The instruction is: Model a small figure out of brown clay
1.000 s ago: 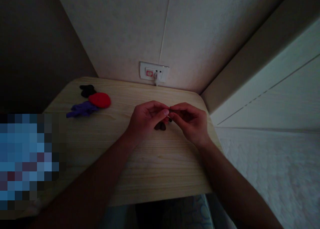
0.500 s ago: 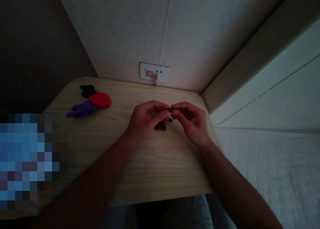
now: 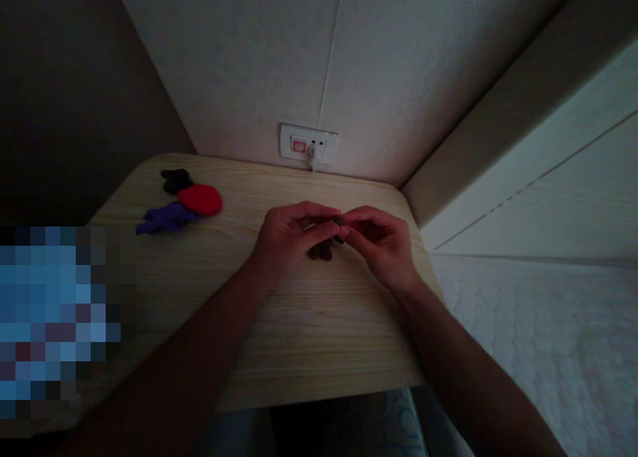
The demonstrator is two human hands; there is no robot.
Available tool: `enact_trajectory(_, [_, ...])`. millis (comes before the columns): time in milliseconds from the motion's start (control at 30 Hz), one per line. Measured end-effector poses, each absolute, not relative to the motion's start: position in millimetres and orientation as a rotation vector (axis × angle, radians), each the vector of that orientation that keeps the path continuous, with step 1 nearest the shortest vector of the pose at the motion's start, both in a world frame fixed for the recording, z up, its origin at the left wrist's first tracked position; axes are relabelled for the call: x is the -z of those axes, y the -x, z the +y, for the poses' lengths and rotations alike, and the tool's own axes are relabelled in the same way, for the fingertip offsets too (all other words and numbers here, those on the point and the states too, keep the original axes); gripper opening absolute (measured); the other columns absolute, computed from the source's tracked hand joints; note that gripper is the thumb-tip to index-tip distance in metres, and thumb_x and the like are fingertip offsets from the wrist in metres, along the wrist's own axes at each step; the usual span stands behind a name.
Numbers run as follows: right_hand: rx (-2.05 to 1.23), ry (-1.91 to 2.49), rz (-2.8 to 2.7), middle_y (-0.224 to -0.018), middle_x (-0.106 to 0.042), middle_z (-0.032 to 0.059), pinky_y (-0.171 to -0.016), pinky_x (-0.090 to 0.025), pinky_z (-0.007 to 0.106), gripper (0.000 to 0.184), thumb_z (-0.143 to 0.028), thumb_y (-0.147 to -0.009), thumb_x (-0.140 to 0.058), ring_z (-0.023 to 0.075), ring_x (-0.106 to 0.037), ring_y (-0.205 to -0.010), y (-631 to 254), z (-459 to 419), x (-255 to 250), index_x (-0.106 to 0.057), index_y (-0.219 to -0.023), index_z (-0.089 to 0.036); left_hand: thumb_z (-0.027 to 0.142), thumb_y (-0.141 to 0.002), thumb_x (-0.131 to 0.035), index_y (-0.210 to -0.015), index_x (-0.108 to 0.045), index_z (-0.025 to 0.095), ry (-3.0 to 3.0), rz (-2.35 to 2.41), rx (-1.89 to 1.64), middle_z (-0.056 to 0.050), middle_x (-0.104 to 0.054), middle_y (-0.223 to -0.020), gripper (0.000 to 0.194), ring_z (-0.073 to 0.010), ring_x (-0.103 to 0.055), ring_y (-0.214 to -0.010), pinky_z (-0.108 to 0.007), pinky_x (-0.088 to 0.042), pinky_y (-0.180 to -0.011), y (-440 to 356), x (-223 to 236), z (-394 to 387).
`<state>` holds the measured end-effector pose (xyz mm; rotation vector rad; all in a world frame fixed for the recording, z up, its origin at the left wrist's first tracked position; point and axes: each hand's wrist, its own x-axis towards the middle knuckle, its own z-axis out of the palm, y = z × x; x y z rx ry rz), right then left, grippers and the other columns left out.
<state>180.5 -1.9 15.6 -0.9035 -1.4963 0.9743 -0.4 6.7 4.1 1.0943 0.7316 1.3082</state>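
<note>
Between their fingertips, my left hand [image 3: 292, 234] and my right hand [image 3: 381, 241] pinch a small piece of dark brown modelling clay [image 3: 339, 220] above the table. Both hands are closed on it, thumbs against forefingers, and the fingers cover much of its shape. Right below them, a few brown clay lumps [image 3: 320, 252] lie on the wooden table [image 3: 309, 331], partly hidden by my left hand.
At the table's back left lie a flat red clay piece [image 3: 200, 199], a crumpled purple clay lump [image 3: 168, 218] and black clay pieces [image 3: 175, 180]. A wall socket [image 3: 309, 145] with a plug sits just above the back edge. A blurred-out patch [image 3: 44, 311] covers the left side.
My fingertips have drawn closer together around the brown clay, which now looks shorter and more bunched between them. The clay pieces on the table stay put.
</note>
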Motion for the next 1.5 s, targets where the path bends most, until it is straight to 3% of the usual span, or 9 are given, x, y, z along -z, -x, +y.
enact_trajectory(300, [-0.864,0.877,-1.515,-0.092,-0.08,0.0034,-0.074,-0.066,0.035,0.023,-0.044,-0.081,-0.094,0.0179,-0.074,-0.081,-180.0,-2.7,-12.8,-0.082,-0.091,-0.027,0.04,-0.074,-0.094,-0.089,-0.086,0.017,-1.139,0.761,-1.3,-0.006,-0.08,-0.078,0.028,-0.0173,-0.071,-0.059,-0.03,-0.057,-0.052,-0.4,-9.0,5.5])
enact_trajectory(500, [-0.633,0.895,-1.631,-0.104,-0.076,0.0065,-0.075,-0.062,0.037,0.02,-0.036,-0.094,-0.082,0.0201,-0.07,-0.09,-183.6,-4.8,-13.6,-0.083,-0.113,-0.033,0.043,-0.073,-0.096,-0.088,-0.085,0.016,-1.155,0.794,-1.267,-0.007,-0.08,-0.077,0.033,-0.0163,-0.069,-0.057,-0.029,-0.054,-0.052,-1.0,-8.2,4.5])
enact_trajectory(733, [-0.575,0.854,-1.645,-0.102,-0.076,0.006,-0.072,-0.063,0.034,0.016,-0.028,-0.096,-0.08,0.0199,-0.071,-0.091,-184.2,-5.3,-9.4,-0.084,-0.111,-0.033,0.04,-0.074,-0.095,-0.095,-0.087,0.017,-1.165,0.772,-1.272,-0.007,-0.083,-0.084,0.032,-0.0175,-0.073,-0.065,-0.028,-0.058,-0.054,-0.4,-10.0,3.2])
enact_trajectory(1033, [-0.313,0.847,-1.75,-0.096,-0.075,0.0036,-0.06,-0.058,0.028,0.019,-0.019,-0.094,-0.078,0.0147,-0.069,-0.077,-183.7,-5.5,-11.6,-0.086,-0.106,-0.031,0.033,-0.077,-0.089,-0.091,-0.087,0.015,-1.158,0.806,-1.282,-0.007,-0.081,-0.077,0.023,-0.0147,-0.069,-0.054,-0.027,-0.057,-0.05,-1.3,-7.5,3.6])
enact_trajectory(1300, [-0.411,0.887,-1.705,-0.097,-0.076,0.0047,-0.059,-0.056,0.028,0.016,-0.022,-0.095,-0.078,0.0154,-0.069,-0.078,-179.7,-7.3,-7.3,-0.086,-0.106,-0.03,0.03,-0.076,-0.09,-0.087,-0.087,0.017,-1.203,0.838,-1.337,-0.007,-0.083,-0.081,0.017,-0.0166,-0.075,-0.067,-0.027,-0.061,-0.061,-1.0,-5.0,6.4])
enact_trajectory(1500, [-0.465,0.889,-1.639,-0.097,-0.076,0.0041,-0.057,-0.054,0.027,0.02,-0.023,-0.095,-0.079,0.0145,-0.068,-0.077,-177.7,-8.8,-5.6,-0.087,-0.11,-0.033,0.033,-0.075,-0.091,-0.093,-0.087,0.017,-1.157,0.795,-1.323,-0.007,-0.083,-0.083,0.025,-0.0173,-0.074,-0.066,-0.028,-0.06,-0.058,-1.6,-6.5,6.0])
